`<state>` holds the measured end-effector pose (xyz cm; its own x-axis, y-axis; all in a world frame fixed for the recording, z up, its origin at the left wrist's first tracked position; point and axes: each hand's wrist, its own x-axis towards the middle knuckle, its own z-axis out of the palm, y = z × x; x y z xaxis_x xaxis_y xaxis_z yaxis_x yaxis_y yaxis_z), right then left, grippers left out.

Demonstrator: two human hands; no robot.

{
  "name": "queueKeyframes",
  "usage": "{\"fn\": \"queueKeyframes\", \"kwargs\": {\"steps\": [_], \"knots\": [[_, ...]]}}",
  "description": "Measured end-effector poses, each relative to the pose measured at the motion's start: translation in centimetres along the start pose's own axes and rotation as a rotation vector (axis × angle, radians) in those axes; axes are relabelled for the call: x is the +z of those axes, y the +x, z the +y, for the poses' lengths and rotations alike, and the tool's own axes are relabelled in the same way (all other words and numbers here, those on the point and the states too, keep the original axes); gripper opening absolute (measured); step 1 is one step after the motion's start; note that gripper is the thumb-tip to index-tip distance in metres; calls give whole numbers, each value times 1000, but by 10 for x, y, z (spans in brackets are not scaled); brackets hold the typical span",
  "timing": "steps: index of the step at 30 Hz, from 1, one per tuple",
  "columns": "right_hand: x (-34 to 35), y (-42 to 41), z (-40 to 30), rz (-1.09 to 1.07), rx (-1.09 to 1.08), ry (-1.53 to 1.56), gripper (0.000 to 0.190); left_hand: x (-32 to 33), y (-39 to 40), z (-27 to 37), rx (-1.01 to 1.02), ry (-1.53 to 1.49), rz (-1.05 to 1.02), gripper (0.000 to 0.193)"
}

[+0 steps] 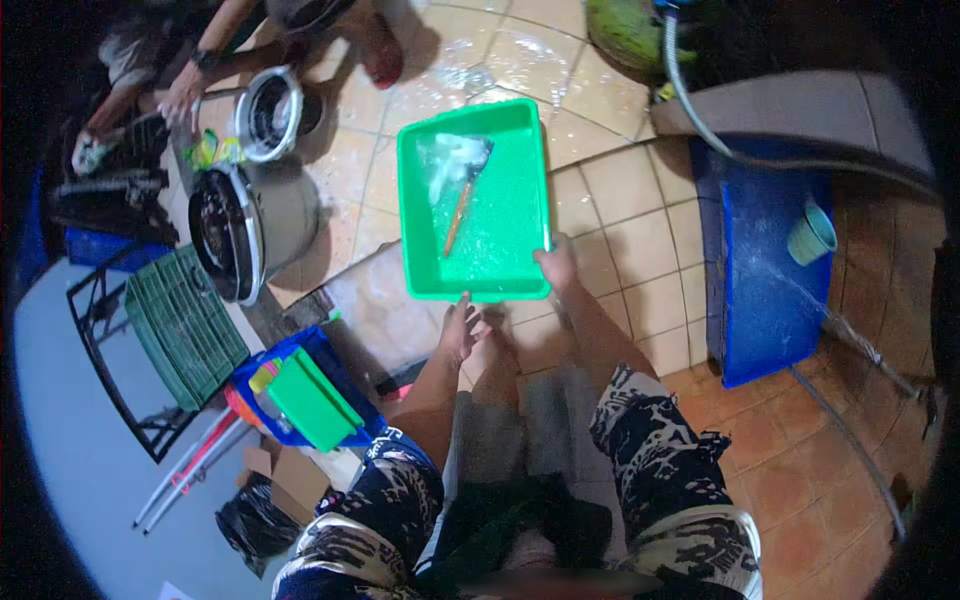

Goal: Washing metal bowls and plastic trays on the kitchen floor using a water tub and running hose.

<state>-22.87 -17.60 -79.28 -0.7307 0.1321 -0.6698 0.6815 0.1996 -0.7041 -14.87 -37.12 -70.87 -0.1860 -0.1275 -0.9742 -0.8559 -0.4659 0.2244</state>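
Observation:
A green plastic tray (510, 286) is in front of me, above the tiled floor. My right hand (557, 264) grips its near right corner, with the thumb over the rim. My left hand (459, 330) is at the tray's near edge, fingers spread; a fingertip meets or nearly meets the rim, and I cannot tell whether it bears any weight. Inside the tray lies a brush or scraper with a brown wooden handle (457, 219), its dark head partly under white foam (454, 156).
Left are two buckets, one with a pale rim (250, 120) and one with dark contents (259, 232), near a co-worker's hands. A green crate (184, 326) and a smaller green tray (311, 397) lie lower left. Right stands a blue container (772, 300) with a cup (812, 238) and a hose (686, 97). The floor is wet and soapy.

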Motion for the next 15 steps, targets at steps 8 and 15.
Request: {"fn": "queueKeyframes", "kwargs": {"steps": [8,15], "knots": [[-6,-58,44,-10,380,333,43,15,37,-7,172,-90,107,12],[-40,-79,40,73,250,352,36,3,57,11,302,166,39,30]]}}
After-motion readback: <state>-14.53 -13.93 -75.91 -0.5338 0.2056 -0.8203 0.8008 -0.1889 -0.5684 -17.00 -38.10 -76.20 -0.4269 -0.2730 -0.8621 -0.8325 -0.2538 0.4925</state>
